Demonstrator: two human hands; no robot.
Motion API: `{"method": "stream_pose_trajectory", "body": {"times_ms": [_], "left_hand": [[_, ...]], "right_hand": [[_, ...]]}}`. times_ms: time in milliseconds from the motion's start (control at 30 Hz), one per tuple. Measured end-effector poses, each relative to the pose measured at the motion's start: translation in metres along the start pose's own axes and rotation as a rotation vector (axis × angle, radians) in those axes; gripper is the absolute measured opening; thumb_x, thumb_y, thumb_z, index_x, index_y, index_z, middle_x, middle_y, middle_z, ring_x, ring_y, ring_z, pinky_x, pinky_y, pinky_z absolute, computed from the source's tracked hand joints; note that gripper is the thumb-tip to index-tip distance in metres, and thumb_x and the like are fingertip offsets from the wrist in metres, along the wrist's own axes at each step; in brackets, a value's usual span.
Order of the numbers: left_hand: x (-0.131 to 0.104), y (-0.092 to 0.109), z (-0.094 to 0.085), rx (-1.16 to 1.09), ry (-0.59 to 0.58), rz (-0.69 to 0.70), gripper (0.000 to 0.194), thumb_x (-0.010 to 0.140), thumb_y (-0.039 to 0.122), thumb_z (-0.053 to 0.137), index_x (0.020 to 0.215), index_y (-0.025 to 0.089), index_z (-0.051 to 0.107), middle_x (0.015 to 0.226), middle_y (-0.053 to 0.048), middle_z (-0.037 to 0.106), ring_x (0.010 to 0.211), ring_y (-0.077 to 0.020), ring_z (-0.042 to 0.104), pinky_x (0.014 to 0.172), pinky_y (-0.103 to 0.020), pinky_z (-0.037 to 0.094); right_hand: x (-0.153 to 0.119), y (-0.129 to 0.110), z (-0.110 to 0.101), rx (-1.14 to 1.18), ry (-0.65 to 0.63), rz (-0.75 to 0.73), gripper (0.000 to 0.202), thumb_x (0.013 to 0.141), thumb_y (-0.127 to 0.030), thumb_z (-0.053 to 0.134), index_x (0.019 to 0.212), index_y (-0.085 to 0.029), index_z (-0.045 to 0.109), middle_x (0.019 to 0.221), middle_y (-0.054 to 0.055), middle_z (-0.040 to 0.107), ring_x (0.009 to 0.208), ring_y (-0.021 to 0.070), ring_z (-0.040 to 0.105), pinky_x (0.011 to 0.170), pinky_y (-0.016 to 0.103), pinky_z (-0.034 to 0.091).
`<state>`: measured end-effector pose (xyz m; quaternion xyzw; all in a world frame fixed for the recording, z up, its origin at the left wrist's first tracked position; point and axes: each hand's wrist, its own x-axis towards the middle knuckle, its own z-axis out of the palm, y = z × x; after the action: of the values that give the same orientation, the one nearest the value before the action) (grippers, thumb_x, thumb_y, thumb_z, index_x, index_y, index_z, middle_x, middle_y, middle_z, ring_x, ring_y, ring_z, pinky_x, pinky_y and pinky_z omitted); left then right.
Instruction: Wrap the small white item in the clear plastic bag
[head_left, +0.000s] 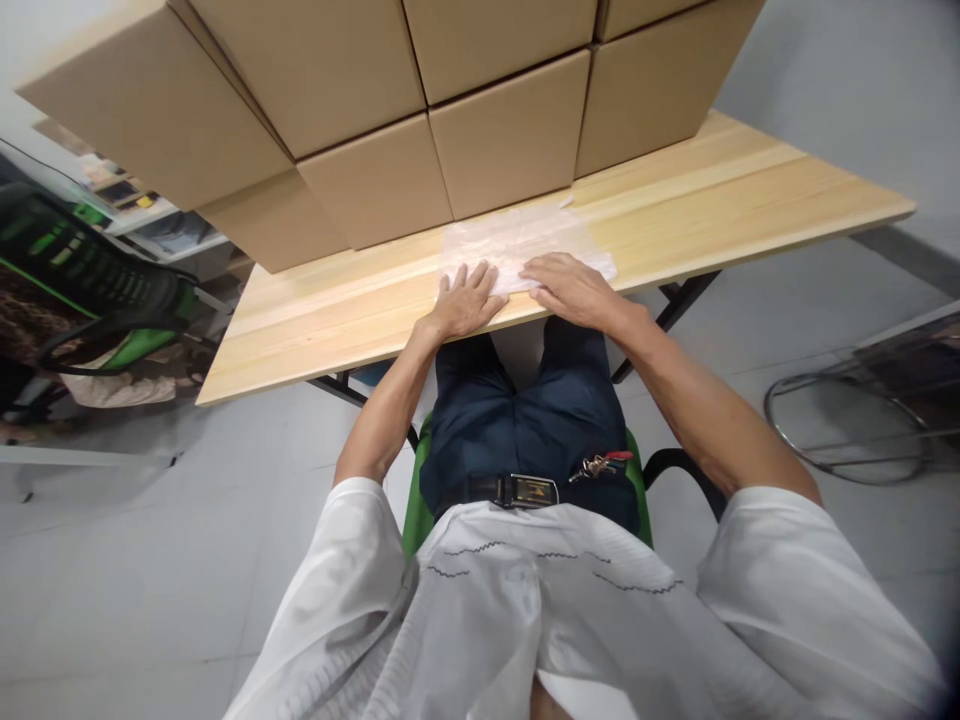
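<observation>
A thin, see-through plastic bag or sheet [525, 232] lies flat on the wooden table [315, 305], close to its front edge. My left hand [466, 300] rests on the sheet's near left part, palm down with its fingers spread. On the near right part lies my right hand [571, 288], its fingers stretched out to the left and its thumb a little apart. Both hands press on the plastic, and a slightly bunched fold shows between them. The plastic under the palms is hidden.
Stacked brown cardboard boxes [517, 130] stand along the table's back, just behind the plastic. A small white scrap [565, 203] lies near them. At left is a black-and-green office chair [90, 270]; at right, a round metal stool frame [847, 425].
</observation>
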<state>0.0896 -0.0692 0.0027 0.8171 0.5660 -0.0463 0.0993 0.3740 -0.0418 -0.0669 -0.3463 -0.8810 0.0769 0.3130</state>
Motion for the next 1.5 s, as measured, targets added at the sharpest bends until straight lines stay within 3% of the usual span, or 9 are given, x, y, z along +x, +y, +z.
{"method": "stream_pose_trajectory", "body": {"times_ms": [200,400,567,700,800,967,1167,1367,1500], "left_hand": [[-0.006,0.0,-0.003,-0.011,0.005,-0.009,0.092,0.133,0.068,0.039,0.213,0.024,0.03,0.223,-0.014,0.016,0.209,-0.0496,0.013,0.167,-0.079,0.012],[-0.014,-0.006,-0.002,-0.023,0.088,0.021,0.085,0.134,0.068,0.043,0.208,0.026,0.043,0.22,-0.017,0.029,0.207,-0.0504,0.023,0.167,-0.078,0.013],[-0.008,0.008,-0.001,-0.027,0.182,0.216,0.089,0.132,0.079,0.05,0.204,0.026,0.049,0.216,-0.018,0.04,0.205,-0.0465,0.03,0.169,-0.071,0.006],[-0.005,0.026,0.006,-0.077,0.191,0.364,0.079,0.134,0.064,0.051,0.199,0.021,0.053,0.204,-0.021,0.059,0.191,-0.0408,0.056,0.163,-0.061,0.036],[-0.015,0.03,0.016,-0.081,0.217,0.364,0.081,0.132,0.067,0.054,0.198,0.02,0.054,0.198,-0.023,0.065,0.182,-0.0416,0.065,0.152,-0.055,0.051],[-0.034,0.023,0.026,-0.014,0.231,0.277,0.078,0.133,0.069,0.052,0.196,0.023,0.06,0.196,-0.021,0.068,0.183,-0.0432,0.062,0.153,-0.058,0.049],[-0.037,0.021,0.026,-0.013,0.264,0.251,0.066,0.135,0.06,0.043,0.18,0.026,0.079,0.179,-0.015,0.082,0.165,-0.0411,0.072,0.144,-0.057,0.056],[-0.039,0.019,0.015,-0.058,0.271,0.23,0.061,0.137,0.055,0.038,0.157,0.03,0.09,0.162,-0.014,0.089,0.153,-0.0384,0.078,0.136,-0.055,0.063],[-0.031,0.017,0.001,-0.082,0.265,0.229,0.051,0.133,0.045,0.045,0.136,0.024,0.092,0.142,-0.017,0.092,0.136,-0.0367,0.084,0.124,-0.051,0.066]], "right_hand": [[-0.005,0.009,-0.012,0.011,-0.039,0.062,0.071,0.118,-0.049,0.056,0.179,-0.02,0.079,0.183,0.021,0.079,0.171,0.0474,0.071,0.147,0.076,0.056],[-0.011,0.013,-0.026,0.042,-0.083,0.101,0.071,0.118,-0.051,0.059,0.181,-0.024,0.077,0.185,0.018,0.078,0.17,0.0474,0.072,0.143,0.074,0.06],[-0.013,0.008,-0.026,0.019,-0.08,0.117,0.07,0.118,-0.053,0.059,0.18,-0.023,0.077,0.184,0.019,0.079,0.166,0.0492,0.074,0.139,0.073,0.062],[-0.019,-0.001,-0.024,0.027,-0.073,0.104,0.072,0.121,-0.058,0.056,0.18,-0.023,0.076,0.184,0.019,0.079,0.167,0.0481,0.074,0.14,0.071,0.062],[-0.028,-0.009,-0.023,0.051,-0.071,0.093,0.072,0.122,-0.058,0.058,0.184,-0.025,0.073,0.188,0.018,0.076,0.172,0.0478,0.071,0.142,0.073,0.06],[-0.039,-0.013,-0.02,0.069,-0.088,0.035,0.077,0.117,-0.053,0.069,0.19,-0.027,0.065,0.19,0.019,0.074,0.176,0.0487,0.069,0.143,0.076,0.06],[-0.045,-0.011,-0.021,0.057,-0.09,0.052,0.066,0.112,-0.041,0.066,0.176,-0.026,0.074,0.175,0.021,0.083,0.158,0.0495,0.08,0.132,0.075,0.066],[-0.043,-0.009,-0.032,0.06,-0.084,0.077,0.057,0.113,-0.045,0.065,0.165,-0.03,0.082,0.16,0.015,0.091,0.143,0.0452,0.085,0.121,0.066,0.071],[-0.033,-0.008,-0.041,0.038,-0.098,0.062,0.049,0.114,-0.05,0.065,0.149,-0.027,0.09,0.145,0.018,0.093,0.135,0.0465,0.083,0.119,0.064,0.069]]}}
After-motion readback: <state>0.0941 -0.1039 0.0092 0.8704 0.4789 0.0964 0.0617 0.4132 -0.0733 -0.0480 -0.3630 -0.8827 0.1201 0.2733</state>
